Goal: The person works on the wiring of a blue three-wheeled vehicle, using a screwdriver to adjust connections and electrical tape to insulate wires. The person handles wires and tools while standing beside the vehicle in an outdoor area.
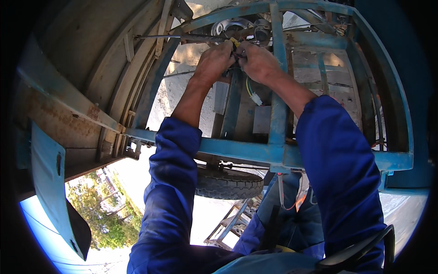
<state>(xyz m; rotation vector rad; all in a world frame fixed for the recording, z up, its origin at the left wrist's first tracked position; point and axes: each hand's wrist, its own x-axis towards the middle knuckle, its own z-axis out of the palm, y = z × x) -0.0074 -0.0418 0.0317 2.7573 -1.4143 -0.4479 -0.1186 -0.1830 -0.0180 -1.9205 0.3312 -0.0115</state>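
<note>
Both hands meet over the upper part of a blue metal frame (279,118), fingertips close together. My left hand (212,63) is closed in a pinch on thin dark wires. My right hand (260,64) pinches the wires from the other side. A small yellow piece (235,42) shows at the fingertips; its kind I cannot tell. Below the hands, yellow and green wires (248,86) hang down to a white plug connector (256,98). The fingers partly hide where the wires come together.
A finned grey metal part (221,97) sits below my left wrist. Under the front crossbar is a tyre (229,182). A rusty panel (64,109) with ribs stands at left, beside a blue curved plate (52,178). A red-tipped tool (280,189) hangs by the crossbar.
</note>
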